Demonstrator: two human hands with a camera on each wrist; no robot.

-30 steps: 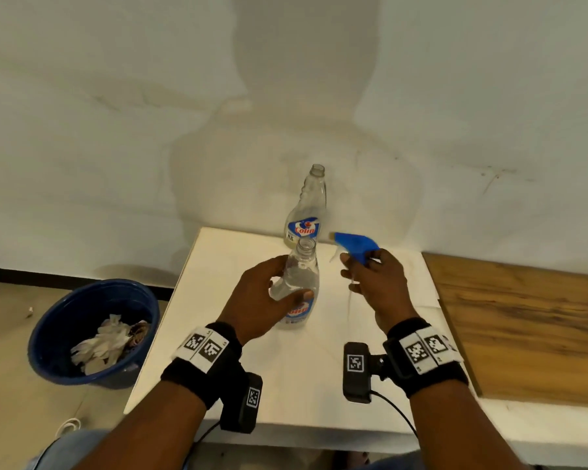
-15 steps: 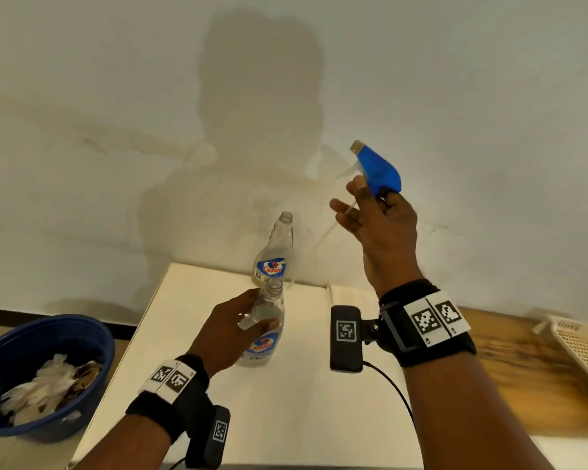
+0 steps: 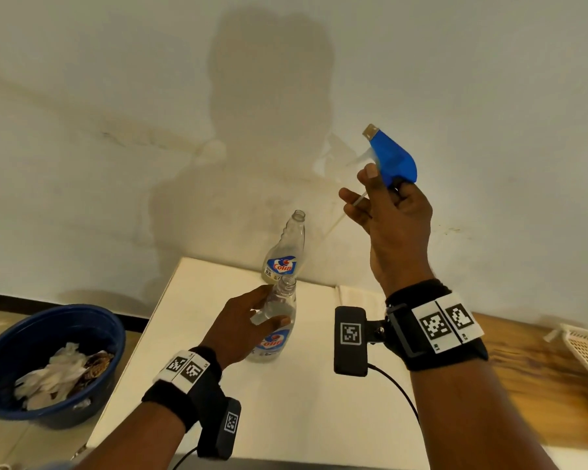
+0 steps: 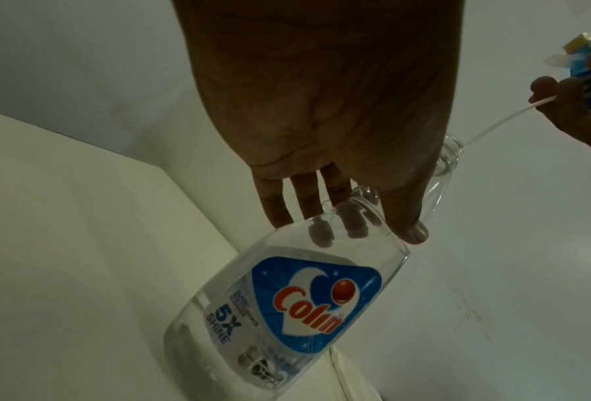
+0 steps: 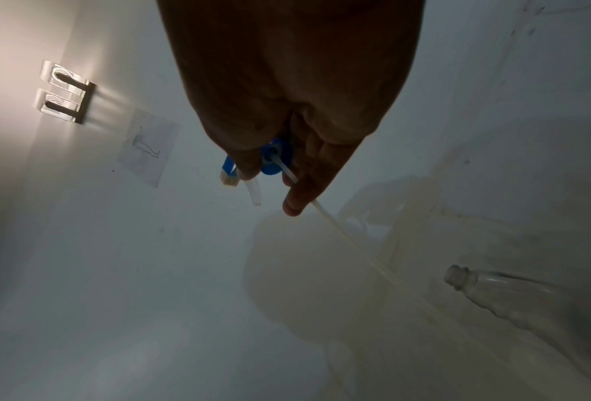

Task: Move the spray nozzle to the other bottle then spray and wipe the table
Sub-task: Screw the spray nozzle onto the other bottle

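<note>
The right hand (image 3: 392, 225) was raised in the upper right of the head view, its fingers (image 3: 370, 174) curled round the collar of the blue spray nozzle (image 3: 392, 157) — head uppermost, the thin white dip tube (image 3: 336, 224) trailing down and left toward the bottles. In the right wrist view the tube (image 5: 355, 244) ran out from under the fingertips, its lower end lost against the pale wall.

At centre frame the left hand (image 3: 241, 329) gripped the near Colin bottle (image 3: 275, 334) about its shoulder, thumb on one side and fingers (image 4: 318, 233) on the other, seen through the clear plastic. It stood on the white table (image 3: 302, 418), open-necked, with some clear liquid in its base. The far bottle (image 3: 286, 252), also uncapped, stood just behind it against the wall.

The nozzle looked light and rigid, best held at the screw collar as now. The tube was the awkward part — slender and whippy, likely to miss a narrow neck unless steered near its tip. The bottles seemed thin-walled and easily tipped, so a steadying grip below the neck would suit while threading.
</note>
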